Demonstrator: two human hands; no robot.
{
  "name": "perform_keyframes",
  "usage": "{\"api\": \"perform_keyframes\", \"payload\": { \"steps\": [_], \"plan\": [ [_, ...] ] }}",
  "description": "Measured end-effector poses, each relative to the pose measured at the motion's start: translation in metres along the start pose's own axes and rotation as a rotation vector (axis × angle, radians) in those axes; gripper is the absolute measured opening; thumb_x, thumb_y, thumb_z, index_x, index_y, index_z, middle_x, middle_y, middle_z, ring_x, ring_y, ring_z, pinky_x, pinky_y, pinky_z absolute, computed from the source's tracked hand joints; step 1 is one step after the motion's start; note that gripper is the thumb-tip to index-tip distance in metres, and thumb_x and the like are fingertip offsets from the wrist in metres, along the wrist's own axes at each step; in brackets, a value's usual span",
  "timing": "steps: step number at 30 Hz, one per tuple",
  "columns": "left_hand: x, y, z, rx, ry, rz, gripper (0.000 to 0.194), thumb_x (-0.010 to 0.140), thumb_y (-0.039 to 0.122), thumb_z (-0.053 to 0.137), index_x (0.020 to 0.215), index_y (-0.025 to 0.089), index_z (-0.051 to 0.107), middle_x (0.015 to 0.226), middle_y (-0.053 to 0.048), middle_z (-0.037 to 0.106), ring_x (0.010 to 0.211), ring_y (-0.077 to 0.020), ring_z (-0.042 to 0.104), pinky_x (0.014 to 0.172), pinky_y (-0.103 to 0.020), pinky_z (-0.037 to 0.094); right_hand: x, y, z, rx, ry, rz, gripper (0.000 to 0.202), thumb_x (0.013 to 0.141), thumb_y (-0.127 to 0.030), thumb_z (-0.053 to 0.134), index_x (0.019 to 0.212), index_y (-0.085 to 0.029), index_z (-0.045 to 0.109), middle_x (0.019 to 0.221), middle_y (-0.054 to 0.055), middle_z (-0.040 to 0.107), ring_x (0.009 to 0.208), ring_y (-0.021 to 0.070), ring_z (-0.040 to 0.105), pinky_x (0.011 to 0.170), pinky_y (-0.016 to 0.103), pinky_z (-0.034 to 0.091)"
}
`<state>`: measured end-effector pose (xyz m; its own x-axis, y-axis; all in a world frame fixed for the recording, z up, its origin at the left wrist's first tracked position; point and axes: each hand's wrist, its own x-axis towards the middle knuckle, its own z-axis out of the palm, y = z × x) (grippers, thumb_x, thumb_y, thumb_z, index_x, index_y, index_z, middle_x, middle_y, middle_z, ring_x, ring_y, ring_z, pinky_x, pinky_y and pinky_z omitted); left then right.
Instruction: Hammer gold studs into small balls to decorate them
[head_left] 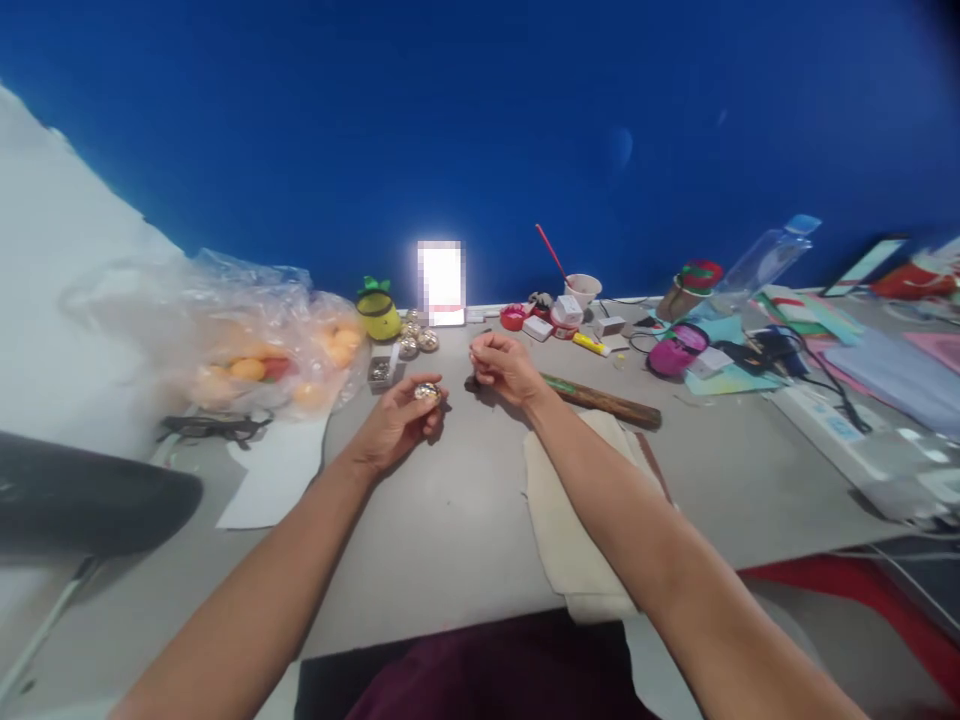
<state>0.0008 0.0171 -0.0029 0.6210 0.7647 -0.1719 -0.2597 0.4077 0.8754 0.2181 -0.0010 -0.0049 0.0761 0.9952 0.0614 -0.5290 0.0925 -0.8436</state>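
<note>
My left hand (401, 415) is closed around a small shiny gold-and-silver ball (427, 392), held between thumb and fingers above the table. To its right, my right hand (501, 365) is raised in a pinch. Whatever those fingertips hold is too small to make out. Beneath my right hand lies a hammer with a wooden handle (619, 405), its dark head partly hidden. Behind my left hand stands a small clear box (381, 370) of tiny metallic pieces. Several similar shiny balls (409, 345) are grouped farther back.
A plastic bag of orange fruit (247, 370) sits on the left. Folded cream cloth (570, 520) lies under my right forearm. Along the blue wall are a glowing screen (442, 280), a yellow pot (379, 315), a paper cup (583, 290) and a yellow tube (591, 344). Cables and a power strip (832, 430) occupy the right.
</note>
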Motion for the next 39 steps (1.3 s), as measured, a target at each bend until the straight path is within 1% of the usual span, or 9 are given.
{"api": "perform_keyframes", "payload": {
  "steps": [3, 8, 12, 18, 22, 28, 31, 35, 39],
  "plan": [
    [0.001, -0.004, 0.000, 0.015, 0.032, 0.059, 0.047, 0.070, 0.020, 0.093, 0.112, 0.018, 0.071, 0.101, -0.007, 0.072, 0.061, -0.0088, 0.057, 0.052, -0.023, 0.043, -0.001, -0.002, -0.006, -0.026, -0.121, 0.099, 0.045, 0.057, -0.041, 0.100, 0.079, -0.017, 0.069, 0.067, -0.001, 0.064, 0.056, 0.0074, 0.045, 0.046, 0.018, 0.032],
    [0.001, -0.010, 0.001, 0.084, 0.029, 0.105, 0.053, 0.066, 0.019, 0.094, 0.113, 0.018, 0.069, 0.090, -0.002, 0.068, 0.064, -0.0110, 0.062, 0.054, -0.024, 0.047, -0.004, 0.001, -0.014, -0.071, -0.198, 0.185, 0.042, 0.060, -0.040, 0.100, 0.078, -0.018, 0.069, 0.074, 0.003, 0.071, 0.060, 0.0092, 0.052, 0.049, 0.019, 0.038],
    [0.001, -0.011, 0.000, 0.141, 0.019, 0.086, 0.053, 0.070, 0.024, 0.092, 0.116, 0.017, 0.067, 0.080, 0.000, 0.067, 0.063, -0.0131, 0.064, 0.053, -0.024, 0.049, -0.005, -0.003, -0.006, -0.072, -0.135, 0.201, 0.046, 0.057, -0.042, 0.101, 0.076, -0.018, 0.067, 0.081, 0.003, 0.073, 0.061, 0.0085, 0.052, 0.050, 0.019, 0.040],
    [0.002, -0.012, 0.000, 0.120, 0.023, 0.088, 0.051, 0.069, 0.021, 0.090, 0.115, 0.016, 0.066, 0.071, 0.002, 0.064, 0.059, -0.0124, 0.062, 0.054, -0.024, 0.048, -0.002, -0.036, 0.028, -0.138, -0.056, 0.140, 0.044, 0.059, -0.040, 0.100, 0.081, -0.018, 0.069, 0.082, 0.001, 0.070, 0.065, 0.0083, 0.052, 0.051, 0.018, 0.040],
    [0.002, -0.015, 0.000, 0.140, 0.067, 0.172, 0.052, 0.067, 0.016, 0.087, 0.114, 0.017, 0.067, 0.078, 0.001, 0.067, 0.060, -0.0116, 0.063, 0.057, -0.026, 0.052, -0.004, -0.028, 0.039, -0.091, -0.068, 0.122, 0.047, 0.057, -0.041, 0.101, 0.085, -0.019, 0.070, 0.079, 0.000, 0.068, 0.064, 0.0086, 0.051, 0.050, 0.018, 0.039],
    [0.000, -0.012, 0.000, 0.185, 0.133, 0.203, 0.054, 0.074, 0.022, 0.085, 0.124, 0.018, 0.064, 0.085, -0.002, 0.070, 0.062, -0.0138, 0.065, 0.056, -0.027, 0.053, -0.008, 0.005, 0.017, -0.089, -0.063, 0.178, 0.047, 0.056, -0.044, 0.101, 0.073, -0.019, 0.065, 0.069, -0.001, 0.063, 0.058, 0.0085, 0.048, 0.048, 0.019, 0.034],
    [0.001, -0.010, 0.000, 0.076, 0.117, 0.203, 0.056, 0.069, 0.021, 0.088, 0.121, 0.021, 0.068, 0.109, -0.005, 0.072, 0.069, -0.0124, 0.067, 0.058, -0.026, 0.052, -0.006, 0.007, 0.009, -0.087, -0.112, 0.199, 0.044, 0.058, -0.042, 0.101, 0.074, -0.018, 0.068, 0.071, 0.000, 0.065, 0.057, 0.0080, 0.048, 0.048, 0.020, 0.034],
    [0.002, -0.008, -0.003, 0.027, 0.127, 0.180, 0.052, 0.070, 0.020, 0.089, 0.120, 0.022, 0.073, 0.104, -0.004, 0.071, 0.076, -0.0114, 0.067, 0.067, -0.024, 0.052, -0.004, 0.006, 0.006, -0.078, -0.191, 0.253, 0.042, 0.057, -0.041, 0.101, 0.077, -0.018, 0.072, 0.072, 0.001, 0.068, 0.055, 0.0076, 0.049, 0.048, 0.020, 0.035],
    [0.002, -0.006, -0.005, 0.007, 0.141, 0.172, 0.050, 0.072, 0.019, 0.089, 0.119, 0.023, 0.073, 0.119, -0.006, 0.072, 0.082, -0.0124, 0.069, 0.072, -0.026, 0.054, -0.002, 0.006, 0.007, -0.113, -0.216, 0.305, 0.043, 0.056, -0.040, 0.101, 0.081, -0.018, 0.074, 0.072, 0.002, 0.071, 0.055, 0.0088, 0.054, 0.046, 0.019, 0.033]
  ]
}}
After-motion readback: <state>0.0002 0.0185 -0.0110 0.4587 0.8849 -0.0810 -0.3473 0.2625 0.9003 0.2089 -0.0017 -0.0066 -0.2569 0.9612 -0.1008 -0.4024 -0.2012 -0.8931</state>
